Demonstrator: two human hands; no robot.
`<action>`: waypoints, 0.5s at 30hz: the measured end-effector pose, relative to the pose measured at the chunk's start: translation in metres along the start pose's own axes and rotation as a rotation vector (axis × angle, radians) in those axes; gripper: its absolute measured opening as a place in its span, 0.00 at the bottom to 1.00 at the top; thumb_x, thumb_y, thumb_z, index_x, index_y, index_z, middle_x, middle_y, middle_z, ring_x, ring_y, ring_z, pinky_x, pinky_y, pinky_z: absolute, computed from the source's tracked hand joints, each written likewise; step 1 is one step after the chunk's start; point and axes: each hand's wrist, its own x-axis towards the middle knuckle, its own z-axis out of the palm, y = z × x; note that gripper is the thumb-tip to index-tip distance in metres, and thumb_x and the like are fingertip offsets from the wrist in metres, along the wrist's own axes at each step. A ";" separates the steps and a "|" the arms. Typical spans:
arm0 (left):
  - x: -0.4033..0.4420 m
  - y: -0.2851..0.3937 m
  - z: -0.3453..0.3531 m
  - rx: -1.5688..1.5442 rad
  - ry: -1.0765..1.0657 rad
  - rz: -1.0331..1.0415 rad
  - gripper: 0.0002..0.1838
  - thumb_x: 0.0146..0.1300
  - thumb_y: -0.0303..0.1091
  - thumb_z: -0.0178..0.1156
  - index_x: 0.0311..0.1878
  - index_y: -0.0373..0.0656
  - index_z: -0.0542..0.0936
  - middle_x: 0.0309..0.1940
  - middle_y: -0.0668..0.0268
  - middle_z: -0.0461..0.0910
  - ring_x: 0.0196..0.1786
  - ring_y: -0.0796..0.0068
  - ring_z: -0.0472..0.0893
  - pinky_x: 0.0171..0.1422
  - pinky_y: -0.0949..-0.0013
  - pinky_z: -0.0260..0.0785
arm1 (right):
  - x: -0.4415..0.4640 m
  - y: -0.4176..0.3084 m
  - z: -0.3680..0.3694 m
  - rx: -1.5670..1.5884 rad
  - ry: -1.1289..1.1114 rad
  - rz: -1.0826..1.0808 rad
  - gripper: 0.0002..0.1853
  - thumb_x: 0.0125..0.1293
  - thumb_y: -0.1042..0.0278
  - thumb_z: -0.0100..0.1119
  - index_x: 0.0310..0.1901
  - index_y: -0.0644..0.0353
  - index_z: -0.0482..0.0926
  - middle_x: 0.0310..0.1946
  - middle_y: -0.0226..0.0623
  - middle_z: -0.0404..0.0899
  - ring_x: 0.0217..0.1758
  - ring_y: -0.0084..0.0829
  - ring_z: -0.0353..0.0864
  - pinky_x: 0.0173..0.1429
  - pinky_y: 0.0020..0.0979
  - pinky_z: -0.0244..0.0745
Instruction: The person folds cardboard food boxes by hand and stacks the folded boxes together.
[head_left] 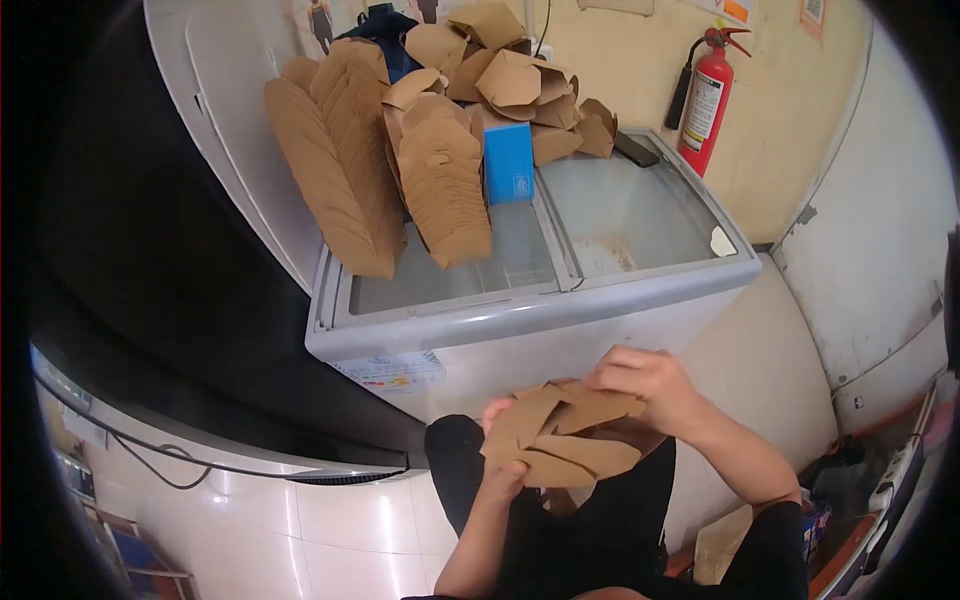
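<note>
A brown cardboard piece (560, 440), partly folded with overlapping flaps, is held above my lap. My left hand (505, 470) grips its left side, the thumb on the near face and some fingers behind it. At the upper right edge, my right hand (645, 385) has its bent fingers closed on a flap. Two long nested stacks of brown cardboard, a left stack (345, 160) and a right stack (445, 190), lie on the freezer (530, 306). Behind them is a heap of folded cardboard pieces (515, 80).
A blue box (510, 165) stands beside the right stack. A dark phone (636, 150) rests near the freezer's back right corner. The red fire extinguisher (705, 105) hangs on the wall. A black surface (180, 270) borders the freezer's left side.
</note>
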 end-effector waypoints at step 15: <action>-0.006 0.008 -0.013 -0.335 -0.087 -0.167 0.50 0.57 0.44 0.75 0.78 0.55 0.55 0.75 0.58 0.62 0.78 0.52 0.63 0.78 0.48 0.63 | 0.006 0.007 -0.007 0.249 -0.083 -0.064 0.19 0.58 0.73 0.72 0.52 0.48 0.91 0.49 0.34 0.85 0.44 0.32 0.88 0.48 0.28 0.84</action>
